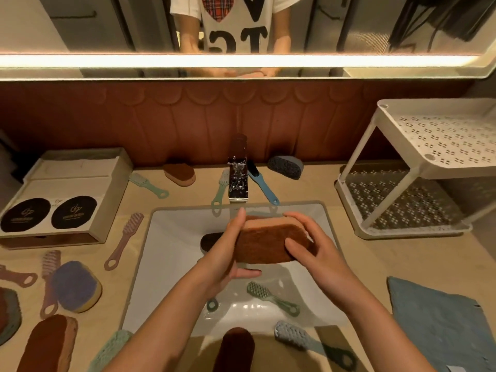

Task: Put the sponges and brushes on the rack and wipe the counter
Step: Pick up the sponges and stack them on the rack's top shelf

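Observation:
Over the white sink [171, 264] I hold a brown sponge [265, 244] with a pale orange back between both hands. My left hand [228, 253] grips its left end and my right hand [311, 245] its right end. A white two-tier rack [418, 167] stands at the right with nothing on it. A green brush [271, 298] lies in the sink, and a dark sponge [208, 241] shows behind my left hand. Sponges and brushes lie scattered on the beige counter [362, 264]. A blue-grey cloth [440, 320] lies at the front right.
A chrome tap [238, 181] rises behind the sink, flanked by a pale green brush [220, 190] and a blue brush [261, 183]. A cream box [64, 194] with two black round pads sits at the left. A mirror [107, 22] hangs above the brown wall.

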Demonstrator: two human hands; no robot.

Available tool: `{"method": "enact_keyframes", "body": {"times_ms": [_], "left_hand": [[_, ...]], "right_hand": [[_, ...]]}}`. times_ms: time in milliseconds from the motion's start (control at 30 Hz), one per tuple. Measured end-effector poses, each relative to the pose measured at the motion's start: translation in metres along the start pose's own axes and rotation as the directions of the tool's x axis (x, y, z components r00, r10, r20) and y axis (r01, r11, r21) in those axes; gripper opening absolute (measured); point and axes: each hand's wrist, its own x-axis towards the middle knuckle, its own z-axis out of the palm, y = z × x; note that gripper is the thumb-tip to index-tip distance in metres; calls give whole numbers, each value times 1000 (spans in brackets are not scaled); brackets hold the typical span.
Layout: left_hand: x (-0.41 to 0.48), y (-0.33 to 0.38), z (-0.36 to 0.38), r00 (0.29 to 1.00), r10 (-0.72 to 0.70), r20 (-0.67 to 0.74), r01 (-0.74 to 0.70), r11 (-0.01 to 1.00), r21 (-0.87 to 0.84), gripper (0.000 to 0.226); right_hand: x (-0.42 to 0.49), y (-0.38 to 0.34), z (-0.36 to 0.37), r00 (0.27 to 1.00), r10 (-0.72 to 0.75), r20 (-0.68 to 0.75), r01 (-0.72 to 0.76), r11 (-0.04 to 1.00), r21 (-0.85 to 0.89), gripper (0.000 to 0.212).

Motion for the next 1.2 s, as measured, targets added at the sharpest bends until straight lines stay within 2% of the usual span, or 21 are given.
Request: {"method": "enact_keyframes", "body": {"times_ms": [133,267,467,600,700,767,967,1100,1200], "left_hand": [[1,10,27,998,-58,-38,51,986,-157,61],[9,9,56,978,101,-183,-122,986,-110,29],[16,15,96,883,359,-303,-364,930,44,27],[23,29,121,809,476,-345,-467,877,116,24],[26,42,141,778,523,-349,-526,845,92,21],[30,52,156,757,559,-340,-556,823,115,26],[37,82,185,756,588,-288,-581,805,122,21],[47,102,208,735,621,-271,-594,783,184,25],[59,117,225,746,627,-227,-596,779,195,25]], "right_hand": [[2,-2,-24,985,-133,108,136,991,-13,38],[3,-7,-47,979,-138,149,143,989,-26,45],[5,-28,-69,998,38,51,-44,993,111,67],[14,-45,-81,996,-28,-86,33,998,60,59],[25,-52,-95,985,-90,-145,104,990,90,50],[32,-55,-107,981,-122,-150,136,987,89,46],[56,-72,-140,977,-152,-151,169,980,107,39],[67,-90,-165,966,-190,-175,206,976,76,29],[74,-102,-191,965,-203,-168,206,979,-4,34]]}}
